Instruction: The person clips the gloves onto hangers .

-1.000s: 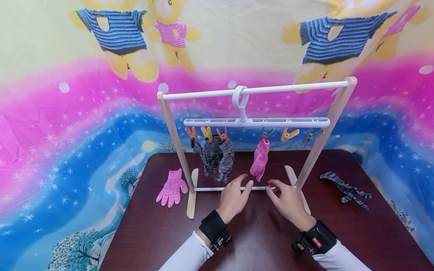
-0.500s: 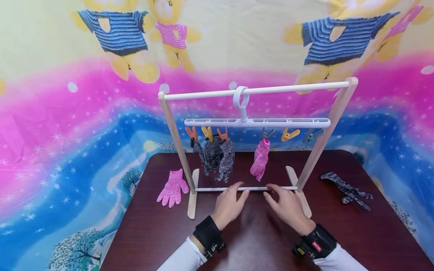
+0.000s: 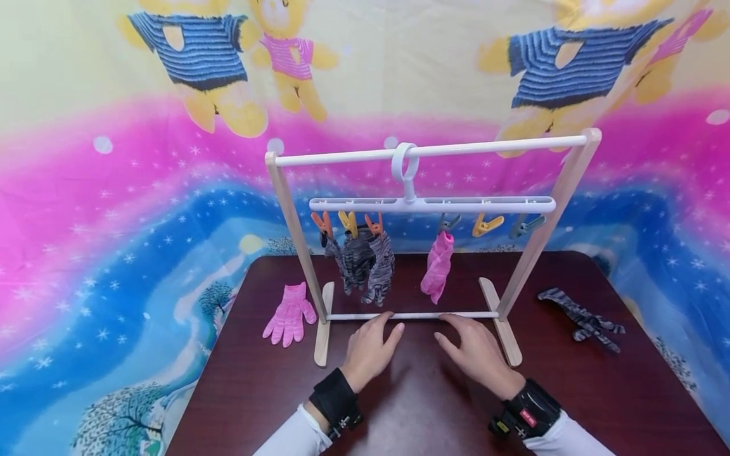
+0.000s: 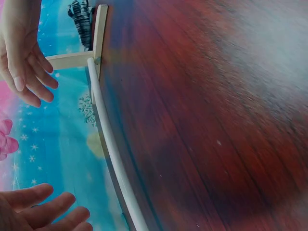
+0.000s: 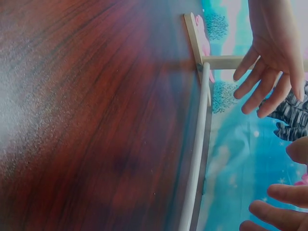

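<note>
Left hand (image 3: 369,351) and right hand (image 3: 476,354) are drawing back lower in frame, fingers (image 4: 53,206) loosely spread, holding nothing; gray gloves (image 3: 381,266) and a pink glove (image 3: 438,269) are hanging mid-frame; seemingly part done, a loose pink glove (image 3: 289,320) at left and striped glove (image 3: 575,312) at right lying on the worktop (image 3: 422,411).

Pink glove (image 3: 437,269) – clipped, limp below the white hanger (image 3: 485,205) – apart from hanging gray-black gloves (image 3: 381,272)
</note>
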`<action>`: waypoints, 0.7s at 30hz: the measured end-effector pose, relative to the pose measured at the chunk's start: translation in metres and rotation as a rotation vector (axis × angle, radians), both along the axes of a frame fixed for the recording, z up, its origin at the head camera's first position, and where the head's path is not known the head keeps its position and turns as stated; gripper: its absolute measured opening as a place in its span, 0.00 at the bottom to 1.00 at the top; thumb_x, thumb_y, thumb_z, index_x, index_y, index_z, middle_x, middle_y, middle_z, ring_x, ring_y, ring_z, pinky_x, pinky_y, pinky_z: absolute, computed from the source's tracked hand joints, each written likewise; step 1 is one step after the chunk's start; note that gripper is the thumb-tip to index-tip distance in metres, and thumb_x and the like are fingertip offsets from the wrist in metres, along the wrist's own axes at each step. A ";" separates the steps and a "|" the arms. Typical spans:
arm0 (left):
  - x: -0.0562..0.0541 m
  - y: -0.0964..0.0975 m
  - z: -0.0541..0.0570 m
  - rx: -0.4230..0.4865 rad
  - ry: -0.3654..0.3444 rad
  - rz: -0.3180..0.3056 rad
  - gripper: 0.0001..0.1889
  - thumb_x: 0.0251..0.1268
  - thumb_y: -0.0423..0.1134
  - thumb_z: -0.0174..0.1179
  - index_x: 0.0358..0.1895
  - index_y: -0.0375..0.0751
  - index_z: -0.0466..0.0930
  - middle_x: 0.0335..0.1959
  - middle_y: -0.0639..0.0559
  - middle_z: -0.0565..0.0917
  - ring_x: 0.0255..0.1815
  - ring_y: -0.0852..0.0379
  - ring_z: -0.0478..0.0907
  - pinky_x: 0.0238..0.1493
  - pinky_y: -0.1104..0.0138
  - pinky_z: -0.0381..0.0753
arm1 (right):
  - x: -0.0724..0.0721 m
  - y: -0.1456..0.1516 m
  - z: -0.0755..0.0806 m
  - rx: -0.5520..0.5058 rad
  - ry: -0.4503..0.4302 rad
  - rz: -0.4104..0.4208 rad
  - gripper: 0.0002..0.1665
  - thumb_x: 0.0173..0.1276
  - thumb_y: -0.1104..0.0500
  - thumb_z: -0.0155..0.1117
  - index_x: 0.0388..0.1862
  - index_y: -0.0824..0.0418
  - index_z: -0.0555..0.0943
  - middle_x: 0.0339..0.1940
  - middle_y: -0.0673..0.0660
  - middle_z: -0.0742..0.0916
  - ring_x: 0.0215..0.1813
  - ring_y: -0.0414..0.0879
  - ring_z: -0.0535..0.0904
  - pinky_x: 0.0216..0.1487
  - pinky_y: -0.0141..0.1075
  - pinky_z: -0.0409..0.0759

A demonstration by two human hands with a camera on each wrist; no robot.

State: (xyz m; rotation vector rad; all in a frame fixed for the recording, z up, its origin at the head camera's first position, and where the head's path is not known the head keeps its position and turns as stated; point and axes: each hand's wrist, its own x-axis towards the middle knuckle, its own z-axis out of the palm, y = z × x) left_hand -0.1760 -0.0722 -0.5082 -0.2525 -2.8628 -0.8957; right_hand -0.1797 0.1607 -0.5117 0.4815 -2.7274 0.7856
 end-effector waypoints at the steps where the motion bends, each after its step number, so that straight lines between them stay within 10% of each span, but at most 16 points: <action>1: 0.000 -0.002 0.000 -0.004 0.003 0.003 0.28 0.76 0.61 0.48 0.65 0.48 0.78 0.61 0.50 0.85 0.61 0.51 0.83 0.53 0.51 0.83 | 0.000 0.000 0.000 0.004 -0.001 0.002 0.24 0.66 0.53 0.71 0.58 0.61 0.83 0.53 0.60 0.89 0.55 0.55 0.86 0.52 0.53 0.83; 21: 0.010 -0.050 -0.002 0.046 0.038 0.151 0.24 0.74 0.55 0.55 0.61 0.44 0.82 0.58 0.46 0.86 0.60 0.46 0.83 0.55 0.49 0.82 | 0.012 -0.025 -0.004 0.023 -0.036 0.026 0.23 0.65 0.51 0.71 0.57 0.58 0.84 0.57 0.57 0.88 0.60 0.54 0.84 0.56 0.52 0.82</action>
